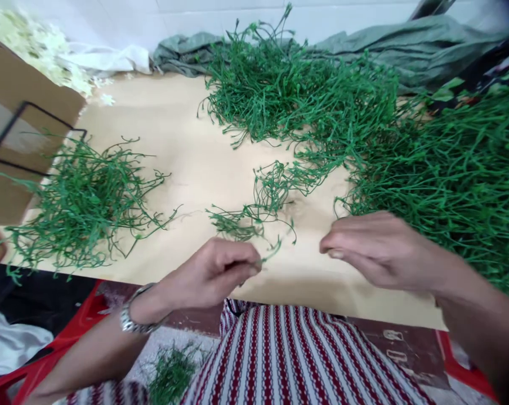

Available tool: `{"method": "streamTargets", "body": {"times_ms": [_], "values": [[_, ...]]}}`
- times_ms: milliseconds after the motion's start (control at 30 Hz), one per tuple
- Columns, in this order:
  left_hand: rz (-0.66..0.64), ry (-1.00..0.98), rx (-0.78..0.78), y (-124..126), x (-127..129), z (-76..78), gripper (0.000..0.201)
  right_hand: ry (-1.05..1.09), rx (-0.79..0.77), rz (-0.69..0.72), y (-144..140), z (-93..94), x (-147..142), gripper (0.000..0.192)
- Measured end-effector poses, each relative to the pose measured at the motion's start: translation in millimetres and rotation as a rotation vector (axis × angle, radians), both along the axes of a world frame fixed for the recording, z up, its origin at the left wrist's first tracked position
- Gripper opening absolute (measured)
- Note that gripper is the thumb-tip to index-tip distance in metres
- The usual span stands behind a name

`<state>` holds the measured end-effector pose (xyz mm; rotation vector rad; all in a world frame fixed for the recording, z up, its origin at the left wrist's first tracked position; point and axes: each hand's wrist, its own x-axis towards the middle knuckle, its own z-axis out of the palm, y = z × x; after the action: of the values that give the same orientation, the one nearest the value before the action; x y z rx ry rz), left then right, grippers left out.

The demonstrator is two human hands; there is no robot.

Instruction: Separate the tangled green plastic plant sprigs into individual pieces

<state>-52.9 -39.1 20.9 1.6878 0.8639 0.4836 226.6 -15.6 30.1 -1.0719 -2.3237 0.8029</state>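
Note:
My left hand, with a metal watch on its wrist, pinches a thin green stem over the front of the table. The stem's free end points up and right. My right hand hovers to the right with thumb and fingers pressed together; whatever is between them is hidden. Just beyond my hands lie a few loose green stems and a small curled cluster of stems. A large heap of green stems spreads beside my right hand.
A tangled pile of stems lies at the left, against a cardboard box. Another heap of stems stands at the back, before a grey-green cloth. Pale flowers are at the upper left. More greenery is below the table.

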Motion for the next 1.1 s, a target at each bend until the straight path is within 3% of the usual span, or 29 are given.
{"method": "streamTargets", "body": {"times_ms": [67,167,333,433,567,767,933,1100], "values": [[0.109,-0.066,-0.092,11,8,-2.7,0.009,-0.018,0.021,0.057,-1,-4.4,-9,0.016],[0.246,-0.181,-0.238,27,20,-7.1,0.012,0.104,-0.012,-0.034,-5,-11.7,-34,0.019],[0.322,-0.397,-0.413,32,31,-13.1,0.013,0.288,-0.133,-0.114,-9,-27.1,-72,0.044],[0.327,-0.417,-0.423,27,32,-16.1,0.012,0.357,-0.281,-0.126,-11,-36.8,-86,0.042],[0.392,-0.391,-0.361,21,33,-21.1,0.012,0.352,-0.387,-0.218,-15,-41.6,-90,0.014],[0.406,-0.346,-0.297,19,32,-22.2,0.013,0.412,-0.475,-0.152,-16,-41.7,-86,0.014],[0.366,-0.265,-0.187,20,29,-17.6,0.015,0.484,-0.409,-0.206,-19,-45.0,-86,0.008],[0.233,-0.206,-0.214,21,25,-15.4,0.018,0.468,-0.245,-0.241,-22,-46.5,-87,0.004]]}}
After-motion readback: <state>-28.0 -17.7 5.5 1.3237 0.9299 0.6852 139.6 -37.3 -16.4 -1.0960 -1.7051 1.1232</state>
